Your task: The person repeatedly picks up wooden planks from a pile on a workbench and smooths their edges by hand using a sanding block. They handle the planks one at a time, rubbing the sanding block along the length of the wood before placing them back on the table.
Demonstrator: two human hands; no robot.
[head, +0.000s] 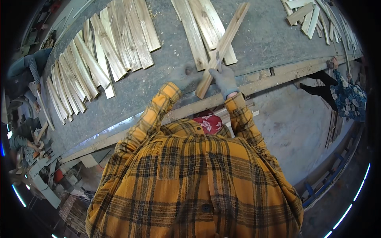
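My right hand (224,79), in a grey glove, is at the table's near edge, gripping a slim, pen-like tool (219,62) whose kind I cannot make out. Its tip lies over a narrow wooden board (229,34), and the thumb side is against that board. The board lies slantwise across several wider boards (192,35), its lower end close to the near edge. Past the left plaid cuff, my left hand (190,78) shows only as a blurred grey shape near the slanted board; its fingers and any hold are unclear.
Many wooden strips (116,38) lie side by side on the grey table (166,70) at left. Smaller offcuts (311,20) are piled at upper right. One person (346,92) stands at the right, others (25,70) at the far left near machinery. A wooden rail (262,80) edges the table.
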